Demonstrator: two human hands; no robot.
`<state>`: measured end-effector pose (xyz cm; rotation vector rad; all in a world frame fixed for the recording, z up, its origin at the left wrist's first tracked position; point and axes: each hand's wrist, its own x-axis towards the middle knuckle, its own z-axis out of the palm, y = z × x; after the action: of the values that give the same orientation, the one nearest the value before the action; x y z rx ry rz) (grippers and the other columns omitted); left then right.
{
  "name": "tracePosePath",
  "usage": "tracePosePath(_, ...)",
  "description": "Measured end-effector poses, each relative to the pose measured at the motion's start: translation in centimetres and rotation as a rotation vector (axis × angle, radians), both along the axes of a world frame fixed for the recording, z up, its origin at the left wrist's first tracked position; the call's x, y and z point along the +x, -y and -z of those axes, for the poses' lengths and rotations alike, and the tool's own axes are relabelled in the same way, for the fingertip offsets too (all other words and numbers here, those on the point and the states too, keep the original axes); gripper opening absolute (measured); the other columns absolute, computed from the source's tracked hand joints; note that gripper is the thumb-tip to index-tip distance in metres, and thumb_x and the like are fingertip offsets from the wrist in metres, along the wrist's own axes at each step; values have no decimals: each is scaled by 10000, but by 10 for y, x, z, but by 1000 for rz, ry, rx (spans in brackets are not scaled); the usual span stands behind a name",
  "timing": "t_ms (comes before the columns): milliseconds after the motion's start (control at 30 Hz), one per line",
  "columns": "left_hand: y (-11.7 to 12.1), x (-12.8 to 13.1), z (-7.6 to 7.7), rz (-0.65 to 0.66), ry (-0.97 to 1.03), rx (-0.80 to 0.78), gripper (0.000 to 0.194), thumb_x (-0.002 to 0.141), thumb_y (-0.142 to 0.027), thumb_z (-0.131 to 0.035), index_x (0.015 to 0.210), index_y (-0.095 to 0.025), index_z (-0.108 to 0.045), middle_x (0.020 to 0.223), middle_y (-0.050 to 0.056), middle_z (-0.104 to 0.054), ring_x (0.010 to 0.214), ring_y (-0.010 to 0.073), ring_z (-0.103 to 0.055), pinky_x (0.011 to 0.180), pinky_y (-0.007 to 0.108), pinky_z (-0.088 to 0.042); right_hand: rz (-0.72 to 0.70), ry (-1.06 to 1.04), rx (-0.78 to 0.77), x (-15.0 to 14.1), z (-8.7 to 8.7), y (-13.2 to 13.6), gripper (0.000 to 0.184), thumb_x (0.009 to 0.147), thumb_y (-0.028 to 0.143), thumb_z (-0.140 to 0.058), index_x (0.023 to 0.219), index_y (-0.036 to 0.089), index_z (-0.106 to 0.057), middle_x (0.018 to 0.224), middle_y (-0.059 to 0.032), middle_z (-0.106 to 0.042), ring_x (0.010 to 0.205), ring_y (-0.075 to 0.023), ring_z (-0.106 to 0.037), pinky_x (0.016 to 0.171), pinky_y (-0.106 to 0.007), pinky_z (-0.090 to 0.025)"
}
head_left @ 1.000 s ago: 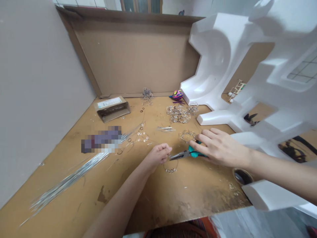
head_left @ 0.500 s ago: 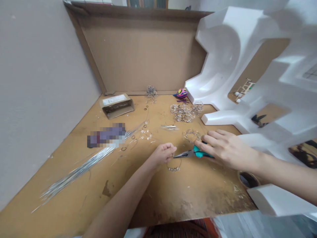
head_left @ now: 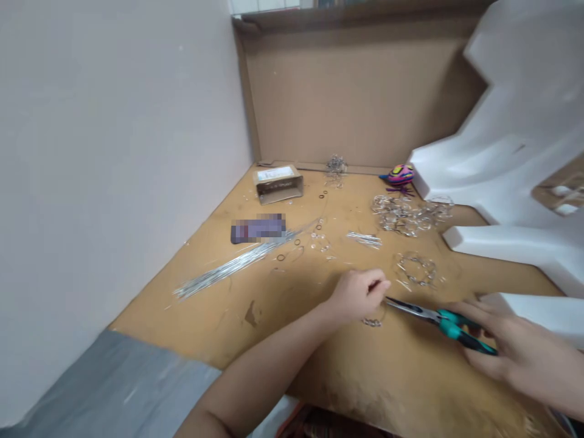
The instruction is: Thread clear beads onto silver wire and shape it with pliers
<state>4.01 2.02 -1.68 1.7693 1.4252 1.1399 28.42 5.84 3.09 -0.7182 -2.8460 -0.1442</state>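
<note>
My left hand (head_left: 362, 292) is pinched closed over the middle of the table. From its fingers hangs a thin wire loop with several clear beads (head_left: 371, 322) along the bottom. My right hand (head_left: 499, 347) is wrapped round long-nose pliers (head_left: 424, 313) with teal and black handles. The pliers' tips are just right of my left fingertips; whether they touch the wire I cannot tell. A beaded wire ring (head_left: 416, 269) lies on the table beyond the pliers.
A bundle of straight wires (head_left: 232, 264) lies left, beside a blurred purple item (head_left: 258, 229). Behind are an open cardboard box (head_left: 279, 184), a wire cluster (head_left: 336, 165), a colourful ball-like item (head_left: 400, 174) and piled beaded rings (head_left: 406, 214). White foam (head_left: 502, 243) edges the right side.
The view has swung left, so the table's things sit further right. The pliers have turned, their handles now lower right and spread wider. My left hand still pinches the beaded loop.
</note>
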Motion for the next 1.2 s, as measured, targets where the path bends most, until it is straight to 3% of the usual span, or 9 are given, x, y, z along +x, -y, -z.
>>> tracePosePath(100,-7,-6,9,-96,125,-65,245,827,-348,-410,637,-195,-432,528,-52,-369,496,97,-338,490,226,-235,80,14,-172,14,20,-5,737,665,343,-579,1316,451,-252,820,-86,-674,552,-316,-612,368,-391,-375)
tracePosePath(200,-10,-7,12,-122,207,-77,245,819,-360,-417,643,-191,-440,532,-55,-368,505,92,-331,492,221,-240,247,57,-155,18,31,-3,483,736,380,-538,1209,377,-442,824,-106,-655,625,-329,-626,453,-419,-435)
tracePosePath(300,-9,-4,10,-25,265,-95,243,808,-363,-438,645,-184,-452,545,-55,-373,516,88,-331,498,216,-253,364,110,-113,9,34,5,226,811,394,-460,960,264,-569,777,-112,-635,680,-296,-624,532,-394,-474)
tracePosePath(533,-9,-5,-1,217,376,-311,283,776,-426,-488,655,-172,-457,526,-71,-365,467,65,-324,465,188,-265,439,89,-16,-14,47,11,369,806,381,-463,1077,148,-554,988,-135,-603,927,-279,-554,760,-403,-453)
tracePosePath(633,-7,-5,-5,265,292,-310,280,769,-418,-502,652,-165,-477,521,-74,-346,469,62,-311,460,184,-249,411,3,-133,-17,40,6,381,806,395,-478,1085,152,-574,1054,-136,-595,980,-277,-530,827,-413,-421)
tracePosePath(733,-4,-2,-6,283,189,-298,263,767,-396,-505,647,-163,-500,514,-73,-346,475,66,-318,460,187,-243,338,-207,-408,-26,24,1,294,858,336,-422,1021,186,-614,1038,-89,-624,960,-207,-554,851,-344,-420)
tracePosePath(1000,-5,-5,-11,175,-192,-95,189,764,-328,-517,657,-180,-566,534,-62,-432,507,78,-368,497,194,-266,327,-502,-1049,-72,4,-8,206,743,286,-568,864,144,-654,650,-5,-600,554,-109,-506,535,-240,-412)
tracePosePath(1067,-7,-6,-16,163,-255,-52,183,770,-321,-511,664,-185,-571,543,-60,-450,507,77,-377,505,195,-274,309,-554,-1052,-77,4,-11,189,726,264,-581,855,141,-644,614,13,-555,532,-94,-471,513,-224,-393)
tracePosePath(1200,-11,-10,-25,186,-327,-34,209,774,-335,-503,643,-186,-567,555,-52,-482,520,83,-405,511,199,-279,205,-511,-817,-80,1,-16,105,717,205,-583,769,155,-659,684,-8,-553,602,-104,-489,578,-235,-406)
